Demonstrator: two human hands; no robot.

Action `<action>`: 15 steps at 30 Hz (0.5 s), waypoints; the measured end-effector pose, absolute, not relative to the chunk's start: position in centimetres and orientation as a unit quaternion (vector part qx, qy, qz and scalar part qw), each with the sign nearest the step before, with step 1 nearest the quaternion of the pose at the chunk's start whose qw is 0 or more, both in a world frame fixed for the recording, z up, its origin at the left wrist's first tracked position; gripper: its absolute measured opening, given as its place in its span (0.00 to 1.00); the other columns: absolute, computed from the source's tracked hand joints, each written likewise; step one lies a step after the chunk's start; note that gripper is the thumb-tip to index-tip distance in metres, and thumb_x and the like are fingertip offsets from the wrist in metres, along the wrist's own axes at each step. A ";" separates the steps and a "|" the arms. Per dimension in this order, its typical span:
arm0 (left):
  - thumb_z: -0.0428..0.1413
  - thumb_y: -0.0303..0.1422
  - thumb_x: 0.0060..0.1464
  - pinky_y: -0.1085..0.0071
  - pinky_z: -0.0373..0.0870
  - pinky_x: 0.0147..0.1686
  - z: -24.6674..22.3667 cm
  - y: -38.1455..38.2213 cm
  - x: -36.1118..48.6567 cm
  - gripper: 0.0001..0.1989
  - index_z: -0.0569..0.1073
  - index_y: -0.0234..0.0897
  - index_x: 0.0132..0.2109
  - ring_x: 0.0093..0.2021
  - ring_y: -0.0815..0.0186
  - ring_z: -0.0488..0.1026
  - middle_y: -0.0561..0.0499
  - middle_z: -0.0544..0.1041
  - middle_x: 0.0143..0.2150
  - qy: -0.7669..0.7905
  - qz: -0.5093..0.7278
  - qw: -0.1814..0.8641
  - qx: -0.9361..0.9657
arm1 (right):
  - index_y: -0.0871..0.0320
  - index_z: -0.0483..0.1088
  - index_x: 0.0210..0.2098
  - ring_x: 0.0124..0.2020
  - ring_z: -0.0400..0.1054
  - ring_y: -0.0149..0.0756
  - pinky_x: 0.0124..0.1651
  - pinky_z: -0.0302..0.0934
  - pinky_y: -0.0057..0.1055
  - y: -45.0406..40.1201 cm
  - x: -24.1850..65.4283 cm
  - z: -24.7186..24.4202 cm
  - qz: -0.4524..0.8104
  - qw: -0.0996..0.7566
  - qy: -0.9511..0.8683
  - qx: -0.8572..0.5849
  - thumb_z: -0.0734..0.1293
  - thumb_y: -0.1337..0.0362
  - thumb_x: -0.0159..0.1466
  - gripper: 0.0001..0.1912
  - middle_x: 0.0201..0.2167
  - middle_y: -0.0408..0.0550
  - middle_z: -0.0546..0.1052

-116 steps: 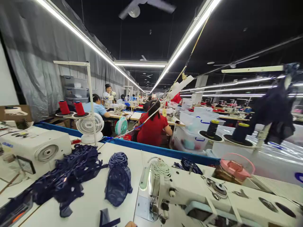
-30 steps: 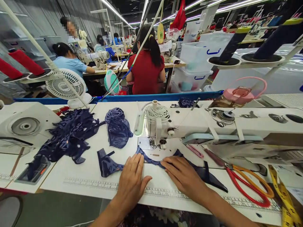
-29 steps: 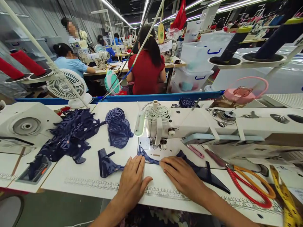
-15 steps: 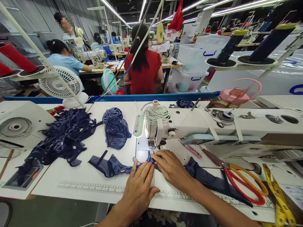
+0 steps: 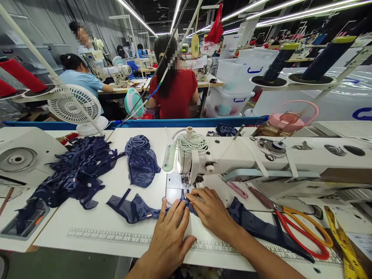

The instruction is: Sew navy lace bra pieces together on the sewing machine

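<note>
A navy lace bra piece lies across the white table, its middle partly hidden under my fingers. My left hand rests flat on it, fingers stretched forward and thumb out to the side. From the right, my right hand reaches in, its extended fingertips pressing on the same lace close to the left fingertips. A dark wing of the fabric runs rightward past my right wrist. Just beyond my hands stand the needle and presser foot of the sewing machine; the lace lies in front of the foot.
Stacked navy cups and a heap of navy pieces lie left. Red-handled scissors, pink snips and a yellow tape measure lie right. A printed ruler lines the front. People sit at machines beyond.
The view has shifted slightly. My hands stay flat on the lace, almost unmoved. In front, the person in red has turned their head to the right.
</note>
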State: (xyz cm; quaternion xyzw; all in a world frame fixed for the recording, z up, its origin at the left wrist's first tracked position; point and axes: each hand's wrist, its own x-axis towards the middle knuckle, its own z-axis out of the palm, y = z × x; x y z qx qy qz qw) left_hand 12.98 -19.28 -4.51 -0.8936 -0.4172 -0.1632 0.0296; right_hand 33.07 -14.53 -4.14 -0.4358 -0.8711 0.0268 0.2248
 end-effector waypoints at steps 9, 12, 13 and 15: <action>0.49 0.43 0.63 0.48 0.39 0.68 -4.9 -19.3 12.8 0.27 0.60 0.36 0.65 0.67 0.55 0.56 0.44 0.64 0.66 -0.422 -0.166 0.027 -0.891 | 0.57 0.67 0.54 0.43 0.65 0.40 0.45 0.60 0.38 -14.4 33.4 -4.5 0.019 0.272 -0.861 -0.429 0.57 0.75 0.67 0.19 0.41 0.52 0.72; 0.49 0.42 0.63 0.48 0.38 0.68 -4.8 -19.4 12.6 0.27 0.60 0.36 0.66 0.67 0.54 0.56 0.45 0.63 0.66 -0.418 -0.161 0.027 -0.893 | 0.56 0.68 0.53 0.42 0.66 0.41 0.45 0.60 0.39 -14.2 33.3 -4.5 0.005 0.247 -0.862 -0.443 0.56 0.75 0.66 0.20 0.40 0.52 0.73; 0.49 0.42 0.63 0.47 0.38 0.68 -4.7 -19.4 12.5 0.27 0.60 0.36 0.66 0.67 0.54 0.55 0.44 0.63 0.66 -0.417 -0.163 0.027 -0.894 | 0.56 0.68 0.53 0.41 0.66 0.41 0.44 0.61 0.39 -14.0 33.3 -4.5 -0.001 0.253 -0.856 -0.451 0.56 0.75 0.66 0.20 0.39 0.52 0.73; 0.49 0.42 0.63 0.47 0.38 0.68 -4.7 -19.3 12.4 0.27 0.60 0.35 0.65 0.67 0.54 0.56 0.44 0.63 0.66 -0.413 -0.170 0.033 -0.894 | 0.57 0.69 0.51 0.39 0.67 0.40 0.43 0.61 0.38 -13.7 33.6 -4.7 -0.013 0.276 -0.843 -0.461 0.56 0.74 0.67 0.18 0.38 0.51 0.73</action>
